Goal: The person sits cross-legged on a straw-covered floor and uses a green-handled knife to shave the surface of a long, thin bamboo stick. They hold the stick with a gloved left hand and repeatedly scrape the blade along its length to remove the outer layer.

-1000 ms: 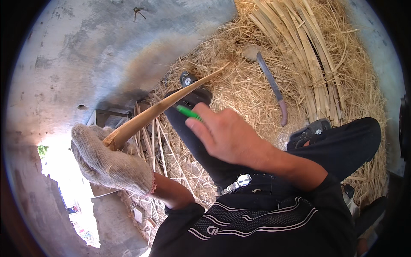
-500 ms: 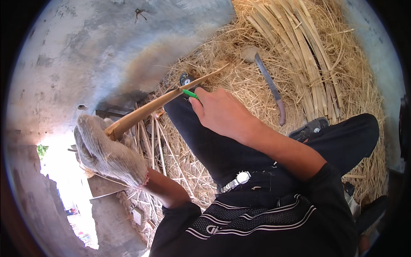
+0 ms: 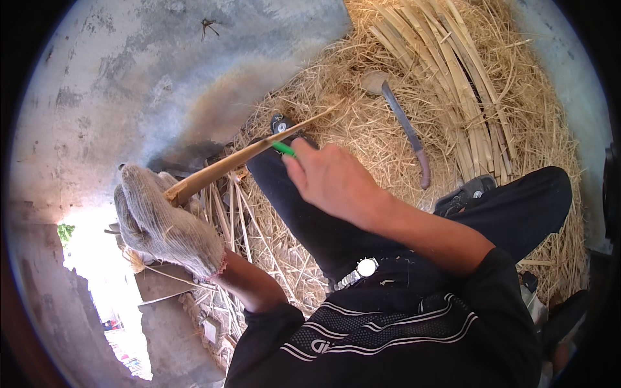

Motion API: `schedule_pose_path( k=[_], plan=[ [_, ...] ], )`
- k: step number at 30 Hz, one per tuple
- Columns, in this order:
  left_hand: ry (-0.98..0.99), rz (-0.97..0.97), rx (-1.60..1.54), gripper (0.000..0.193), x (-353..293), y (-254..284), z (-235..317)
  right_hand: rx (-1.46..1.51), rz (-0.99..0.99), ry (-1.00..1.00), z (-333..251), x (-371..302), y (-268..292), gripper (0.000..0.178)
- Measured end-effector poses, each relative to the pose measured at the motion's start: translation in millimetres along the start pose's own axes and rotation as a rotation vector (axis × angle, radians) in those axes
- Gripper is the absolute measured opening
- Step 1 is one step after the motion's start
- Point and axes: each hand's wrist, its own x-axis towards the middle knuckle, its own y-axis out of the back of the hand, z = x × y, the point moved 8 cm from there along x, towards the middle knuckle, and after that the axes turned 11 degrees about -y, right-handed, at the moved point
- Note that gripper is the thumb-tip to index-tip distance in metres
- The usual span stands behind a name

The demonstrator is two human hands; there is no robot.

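While seated over straw, the person works a bamboo strip (image 3: 252,154) with both hands.

Head view: left hand (image 3: 165,223) in a knitted work glove, grip closed around the thick near end of the bamboo strip, which slants up and right across the raised dark trouser leg (image 3: 304,213) to a thin tip over the straw (image 3: 362,129). Right hand (image 3: 333,184) bare, fingers curled shut on a green-handled tool (image 3: 283,149); only the green end shows, touching the strip about midway, blade not visible. Bundle of long pale canes (image 3: 453,71) lies at upper right on the straw. Curved knife (image 3: 404,126) with brownish handle lies just left of the bundle, apart from both hands. Sandal (image 3: 469,193) beside the other leg. Grey concrete floor (image 3: 129,77) at upper left.
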Motion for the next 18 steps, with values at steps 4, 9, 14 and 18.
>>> schedule_pose_path(
  k=[4, 9, 14, 18],
  plan=[
    [-0.135, -0.058, 0.126, 0.036, 4.6, -2.9, 4.2, -0.061, 0.041, -0.049, 53.5, 30.6, -18.2, 0.034],
    [-0.432, -0.083, 0.308, 0.032, -1.7, -1.6, 14.3, 0.074, -0.056, -0.012, 16.7, 3.4, -10.8, 0.033],
    [-0.104, 0.007, 0.164, 0.036, 8.8, 2.0, -1.6, 0.072, 0.177, 0.01, 65.8, 30.9, -32.5, 0.029],
    [0.105, 0.141, 0.108, 0.037, -0.4, 5.5, 5.3, 0.085, 0.045, 0.055, 28.2, 18.9, -39.0, 0.03]
  ],
)
